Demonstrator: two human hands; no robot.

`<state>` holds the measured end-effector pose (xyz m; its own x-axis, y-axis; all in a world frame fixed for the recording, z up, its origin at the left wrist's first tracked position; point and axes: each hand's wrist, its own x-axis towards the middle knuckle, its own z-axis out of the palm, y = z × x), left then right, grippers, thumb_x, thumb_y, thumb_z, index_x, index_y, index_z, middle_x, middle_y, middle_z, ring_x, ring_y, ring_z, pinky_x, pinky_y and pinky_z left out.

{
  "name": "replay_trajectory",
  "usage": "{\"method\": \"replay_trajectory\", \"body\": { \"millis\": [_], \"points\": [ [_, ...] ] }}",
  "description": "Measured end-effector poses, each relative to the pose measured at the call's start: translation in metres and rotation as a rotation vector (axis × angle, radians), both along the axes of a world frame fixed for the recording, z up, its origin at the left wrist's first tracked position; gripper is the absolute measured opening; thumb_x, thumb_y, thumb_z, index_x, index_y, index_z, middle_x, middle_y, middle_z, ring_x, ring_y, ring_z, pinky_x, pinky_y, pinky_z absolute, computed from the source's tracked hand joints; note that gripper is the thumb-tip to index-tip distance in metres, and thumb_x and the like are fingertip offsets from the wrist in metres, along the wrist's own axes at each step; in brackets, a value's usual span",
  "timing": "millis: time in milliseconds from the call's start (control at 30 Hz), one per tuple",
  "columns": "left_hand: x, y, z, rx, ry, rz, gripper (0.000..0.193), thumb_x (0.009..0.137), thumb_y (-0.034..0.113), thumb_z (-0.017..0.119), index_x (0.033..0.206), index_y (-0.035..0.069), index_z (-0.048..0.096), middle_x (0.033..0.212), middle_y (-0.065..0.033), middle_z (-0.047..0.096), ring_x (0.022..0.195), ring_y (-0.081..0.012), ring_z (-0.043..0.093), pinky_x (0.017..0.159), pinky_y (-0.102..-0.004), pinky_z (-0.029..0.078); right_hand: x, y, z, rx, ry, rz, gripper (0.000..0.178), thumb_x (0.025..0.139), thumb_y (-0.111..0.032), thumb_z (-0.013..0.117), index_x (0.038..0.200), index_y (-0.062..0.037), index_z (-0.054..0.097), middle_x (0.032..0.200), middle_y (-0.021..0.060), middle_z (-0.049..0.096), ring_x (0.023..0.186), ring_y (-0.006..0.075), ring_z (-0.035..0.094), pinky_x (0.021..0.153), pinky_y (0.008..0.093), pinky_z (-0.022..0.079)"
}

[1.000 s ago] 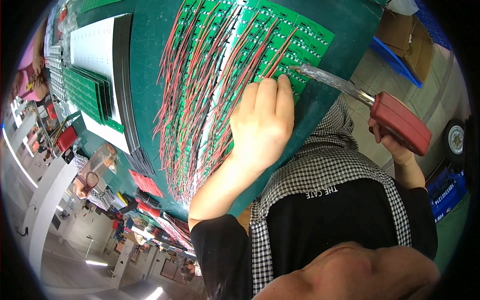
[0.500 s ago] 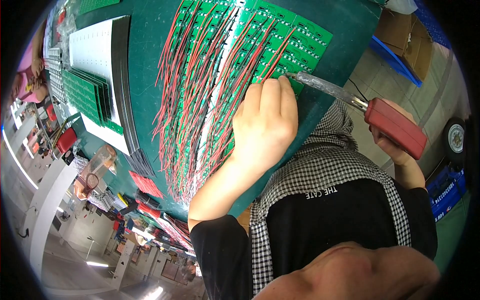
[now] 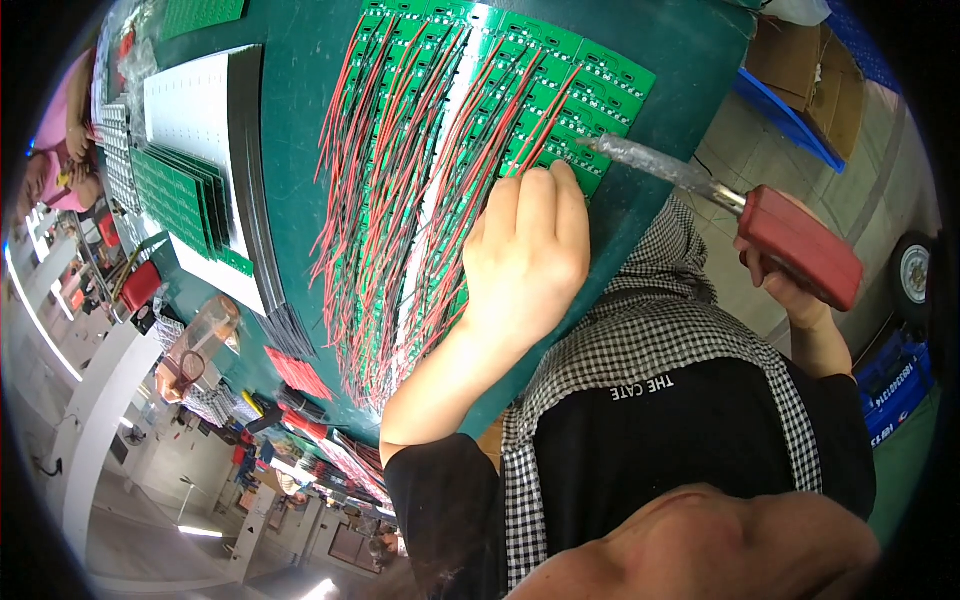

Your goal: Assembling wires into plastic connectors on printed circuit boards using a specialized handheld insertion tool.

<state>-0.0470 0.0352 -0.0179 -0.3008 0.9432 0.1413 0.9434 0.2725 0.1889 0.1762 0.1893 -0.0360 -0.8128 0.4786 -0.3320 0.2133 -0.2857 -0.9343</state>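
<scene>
Left hand on the wired boards, soldering iron in the right

We observe two bare hands at a green table (image 3: 690, 110). The green circuit boards (image 3: 615, 90) lie flat on it in front of the person, set edge to edge, with a white strip (image 3: 458, 95) running between two groups of them. Red and black wires (image 3: 385, 140) cover much of the boards, slanting in rows from upper right to lower left.

Left hand (image 3: 525, 245): back up, fingers bent together, over the right-hand part of the wires and boards. Its fingertips are partly hidden, so we cannot tell whether it pinches a wire.

Right hand (image 3: 785, 280): closed around the red handle of a soldering iron (image 3: 805, 245), out beyond the table edge. The metal shaft points left, and its tip is near the left hand's fingertips, over the boards — contact we cannot tell.

Left of the wired boards we note a stack of white sheets (image 3: 190, 100) with a dark side edge, and a pile of smaller green boards (image 3: 175, 205) resting on it. Below these lie a bundle of black wires (image 3: 290, 335) and, just beside it, a bundle of red wires (image 3: 298, 372). Farther left is a pair of scissors (image 3: 187, 368). At the far left edge we see part of a co-worker in pink (image 3: 62, 130).
</scene>
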Motion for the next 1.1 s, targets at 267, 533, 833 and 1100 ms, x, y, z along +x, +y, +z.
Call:
{"method": "replay_trajectory", "body": {
  "millis": [267, 533, 833, 1100],
  "points": [
    [-0.004, 0.000, -0.008, 0.083, 0.058, -0.077, 0.023, 0.064, 0.004, 0.056, 0.086, -0.002, 0.057, 0.072, -0.0045, 0.048, 0.063, -0.0153, 0.050, 0.047, -0.0236, 0.042, -0.015, 0.007, 0.009, 0.551, 0.054, 0.151, 0.036, 0.072, -0.019, 0.066, 0.098, 0.0040, 0.056, 0.090, 0.0137, 0.059, 0.077, 0.0210, 0.059, 0.066, 0.0269, 0.046],
    [-0.004, -0.001, -0.007, 0.092, 0.066, -0.087, 0.026, 0.063, 0.005, 0.054, 0.087, -0.004, 0.057, 0.072, -0.0058, 0.047, 0.065, -0.0164, 0.050, 0.050, -0.0236, 0.043, -0.001, 0.000, 0.010, 0.069, -0.115, 0.089, 0.053, 0.075, -0.031, 0.063, 0.111, 0.0044, 0.048, 0.098, 0.0134, 0.059, 0.061, 0.0141, 0.052, 0.053, 0.0252, 0.039],
    [-0.003, -0.004, -0.006, 0.059, 0.093, -0.079, 0.025, 0.063, 0.004, 0.053, 0.086, -0.003, 0.056, 0.070, -0.0050, 0.045, 0.063, -0.0159, 0.049, 0.049, -0.0234, 0.043, 0.003, -0.005, -0.003, -0.005, 0.050, 0.007, 0.060, 0.076, -0.036, 0.063, 0.116, 0.0045, 0.044, 0.102, 0.0141, 0.056, 0.053, 0.0095, 0.044, 0.053, 0.0243, 0.036],
    [-0.003, -0.007, -0.009, 0.079, 0.108, -0.084, 0.022, 0.066, 0.005, 0.055, 0.086, -0.003, 0.056, 0.072, -0.0062, 0.049, 0.066, -0.0168, 0.051, 0.051, -0.0234, 0.044, -0.006, -0.002, -0.002, 0.057, 0.040, 0.069, 0.065, 0.068, -0.025, 0.070, 0.120, 0.0034, 0.044, 0.080, 0.0049, 0.060, 0.058, 0.0062, 0.048, 0.054, 0.0193, 0.039]
  ]
}}
